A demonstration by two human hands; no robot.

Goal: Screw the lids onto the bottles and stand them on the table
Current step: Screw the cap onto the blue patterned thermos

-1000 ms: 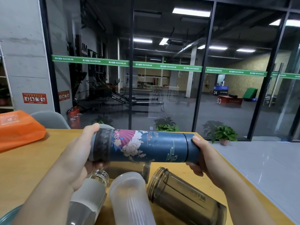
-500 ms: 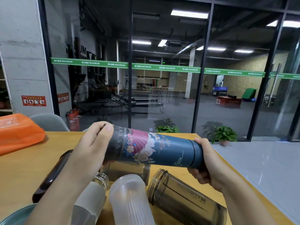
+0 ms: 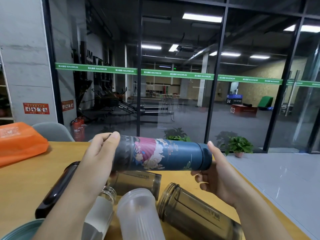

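I hold a dark blue flask with a pink fan and flower print sideways above the table. My left hand wraps its dark patterned base end. My right hand grips its blue lid at the right end. Below lie lidless bottles on their sides: a smoky grey one at the right, a frosted white one in the middle, a clear glass one with a grey sleeve, another smoky one behind, and a dark brown one at the left.
The wooden table ends at the right along a diagonal edge over a tiled floor. An orange bag lies at the far left. A teal rim shows at the bottom left. A grey chair and glass wall stand behind.
The flask has rotated between my hands, the fan print turning upward. My left hand has shifted its hold on the base end, and the dark brown bottle has come into view.
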